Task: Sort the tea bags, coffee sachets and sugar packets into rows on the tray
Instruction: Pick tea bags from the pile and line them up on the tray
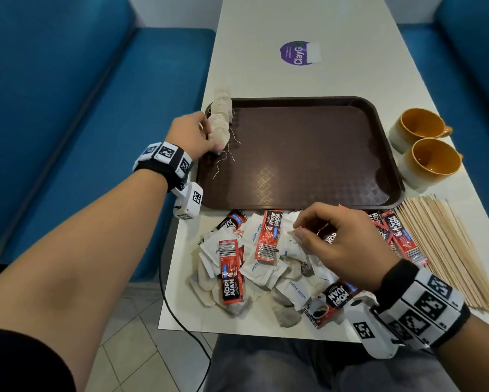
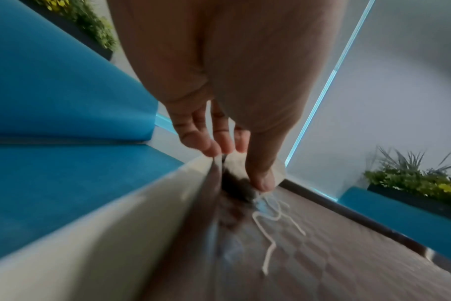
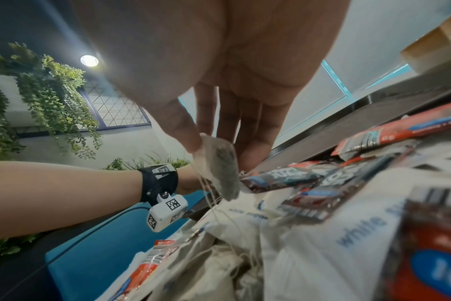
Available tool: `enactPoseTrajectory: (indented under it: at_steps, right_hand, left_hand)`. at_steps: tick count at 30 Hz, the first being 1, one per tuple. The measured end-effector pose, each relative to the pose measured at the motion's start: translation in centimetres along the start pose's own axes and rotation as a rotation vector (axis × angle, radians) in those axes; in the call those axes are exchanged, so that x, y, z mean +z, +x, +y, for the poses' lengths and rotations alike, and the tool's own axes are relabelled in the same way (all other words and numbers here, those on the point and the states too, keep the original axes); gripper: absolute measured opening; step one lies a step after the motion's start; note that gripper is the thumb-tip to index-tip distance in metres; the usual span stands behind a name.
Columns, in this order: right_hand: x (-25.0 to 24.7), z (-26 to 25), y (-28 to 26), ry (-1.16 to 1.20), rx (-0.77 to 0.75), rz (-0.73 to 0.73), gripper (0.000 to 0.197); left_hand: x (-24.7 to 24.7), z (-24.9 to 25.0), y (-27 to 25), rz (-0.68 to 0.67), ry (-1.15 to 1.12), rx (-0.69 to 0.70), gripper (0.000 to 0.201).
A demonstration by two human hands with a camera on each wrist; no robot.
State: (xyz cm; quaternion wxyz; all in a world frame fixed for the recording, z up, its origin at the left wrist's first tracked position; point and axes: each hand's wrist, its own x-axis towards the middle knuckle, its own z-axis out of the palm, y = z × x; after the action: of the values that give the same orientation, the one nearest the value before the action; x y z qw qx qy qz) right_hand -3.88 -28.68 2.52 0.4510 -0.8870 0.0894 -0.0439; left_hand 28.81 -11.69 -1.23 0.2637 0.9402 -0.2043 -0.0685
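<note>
Reaching forward across the table edge, the left hand (image 1: 191, 134) sits at the near-left corner of the brown tray (image 1: 308, 193), forearm stretched long and wrist turned so the fingers point at the tray's left rim. Its thumb and fingertips (image 2: 214, 146) pinch a tea bag (image 2: 236, 163) down onto the tray floor, at the near end of a row of tea bags (image 1: 222, 108) running along the left rim; loose strings (image 2: 270, 224) trail over the tray's textured surface.

The right hand (image 1: 339, 244) hovers low over the mixed pile (image 1: 266, 261) on the white table (image 1: 350, 80) just before the tray's near edge, wrist bent, knuckles up. In the right wrist view its thumb and fingers grip a second tea bag (image 3: 219, 163), lifted just above the red coffee sachets (image 1: 268, 236) and white sugar packets (image 1: 257, 230). Two orange mugs (image 1: 424, 148) and wooden stirrers (image 1: 449, 250) lie to the right.
</note>
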Motion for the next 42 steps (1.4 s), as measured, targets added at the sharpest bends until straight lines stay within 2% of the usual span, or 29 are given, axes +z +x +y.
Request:
enactPoseTrajectory:
  at_steps: [2,7,11,17,26,30,34,38,42]
  right_hand:
    - [0.1,0.0,-0.1,-0.004,0.004,0.001,0.01]
    - [0.3,0.2,0.1,0.022,0.035,0.038,0.009]
    - [0.3,-0.1,0.4,0.04,0.047,0.043,0.009]
    - [-0.1,-0.3,0.3,0.052,0.049,0.044,0.008]
    - [-0.6,-0.5,0.1,0.044,0.048,0.057,0.008]
    - [-1.3,-1.0,-0.1,0.116,0.073,0.039,0.01]
    - [-1.7,-1.0,-0.5,0.254,0.104,0.015,0.017]
    - [-1.9,-1.4,-1.3,0.361,0.109,-0.012,0.013]
    - [-1.7,-1.3,-1.9,0.333,0.102,-0.028,0.005]
  left_hand:
    - [0.3,0.3,-0.1,-0.018,0.016,-0.012,0.035]
    - [0.2,1.4,0.0,-0.032,0.161,-0.023,0.025]
    - [0.2,1.7,0.0,-0.037,0.184,-0.077,0.028]
    - [0.3,1.8,0.3,-0.018,0.202,-0.103,0.02]
    - [-1.5,2.8,-0.9,-0.022,0.184,-0.08,0.031]
    - [-3.7,5.1,-4.4,-0.023,0.088,0.027,0.02]
    - [-5.4,8.1,-10.9,-0.096,-0.048,0.185,0.012]
    - [-4.5,9.3,-17.5,-0.204,-0.25,0.283,0.008]
    - [-2.0,9.2,-21.9,-0.304,-0.362,0.284,0.02]
